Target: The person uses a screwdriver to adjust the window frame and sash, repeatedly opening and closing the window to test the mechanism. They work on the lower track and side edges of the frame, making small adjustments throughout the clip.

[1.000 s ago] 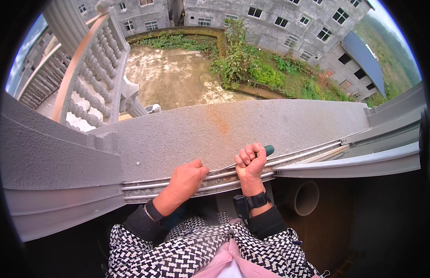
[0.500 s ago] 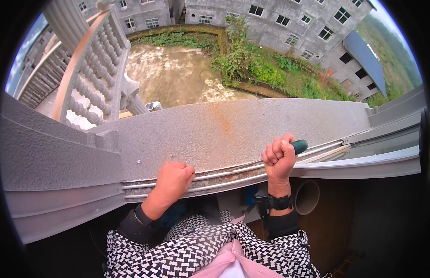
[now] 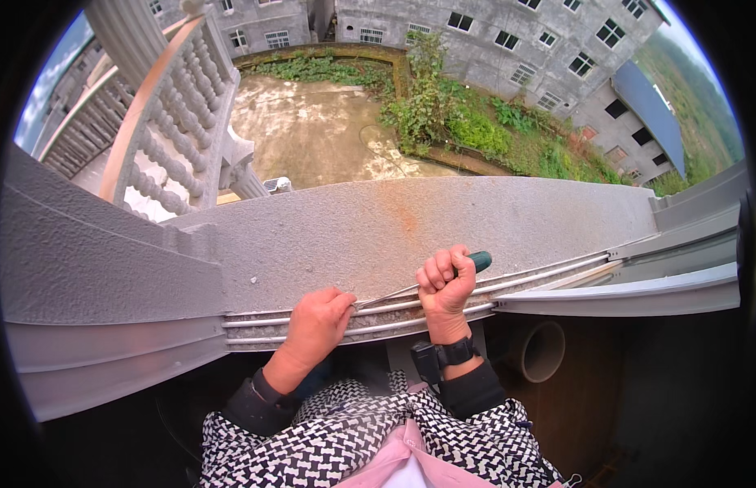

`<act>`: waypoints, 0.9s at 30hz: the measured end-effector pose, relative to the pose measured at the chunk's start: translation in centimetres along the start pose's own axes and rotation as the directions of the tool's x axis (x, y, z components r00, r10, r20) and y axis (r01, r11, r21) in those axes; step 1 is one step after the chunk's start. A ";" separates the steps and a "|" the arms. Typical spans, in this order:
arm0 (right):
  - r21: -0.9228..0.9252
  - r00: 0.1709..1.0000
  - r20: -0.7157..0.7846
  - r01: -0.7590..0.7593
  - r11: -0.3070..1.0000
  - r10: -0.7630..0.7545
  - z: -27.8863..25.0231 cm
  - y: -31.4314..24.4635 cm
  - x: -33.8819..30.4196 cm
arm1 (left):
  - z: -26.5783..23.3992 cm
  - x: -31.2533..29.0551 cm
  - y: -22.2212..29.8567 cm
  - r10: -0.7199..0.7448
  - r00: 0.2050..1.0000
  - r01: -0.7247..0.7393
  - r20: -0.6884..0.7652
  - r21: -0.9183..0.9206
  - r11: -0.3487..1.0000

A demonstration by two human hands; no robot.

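Note:
My right hand (image 3: 447,285) is wrapped round the green handle of a screwdriver (image 3: 481,260), just above the window track (image 3: 402,315). The tool's thin metal shaft slants left and down toward my left hand (image 3: 317,323). That hand is closed over the track, thumb and fingers pressed together right at the shaft's far end. Whether it pinches the tip or some small thing beside it, I cannot tell. Two white rails run along the track, with grey, gritty dirt between them.
Beyond the track lies a rough grey sill (image 3: 329,236) with an orange stain, dropping off to a yard below. A baluster railing (image 3: 162,122) stands at left. Sliding window frames (image 3: 679,285) fill the right. A round pipe end (image 3: 543,351) sits below the track, inside.
My right hand has moved left along the track with the screwdriver, closing the gap to my left hand. My left hand has shifted slightly right and stays closed.

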State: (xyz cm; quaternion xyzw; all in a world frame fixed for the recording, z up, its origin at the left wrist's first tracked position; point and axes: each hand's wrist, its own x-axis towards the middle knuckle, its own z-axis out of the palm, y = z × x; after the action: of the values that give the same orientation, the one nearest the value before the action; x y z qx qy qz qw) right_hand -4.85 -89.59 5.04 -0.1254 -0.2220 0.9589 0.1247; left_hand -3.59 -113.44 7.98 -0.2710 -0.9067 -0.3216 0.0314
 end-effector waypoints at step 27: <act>-0.730 0.880 -0.023 -0.340 0.593 0.475 -0.6 -5.2 -1.9 | -0.3 -3.5 -2.6 -0.091 0.993 0.100 -0.079 0.113 0.989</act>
State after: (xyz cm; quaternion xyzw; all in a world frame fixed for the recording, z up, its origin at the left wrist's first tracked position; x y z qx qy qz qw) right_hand -1.99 -85.35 7.28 -0.1273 -0.5516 0.8051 -0.1771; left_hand -1.96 -117.03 5.94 -0.2128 -0.9341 -0.2791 0.0650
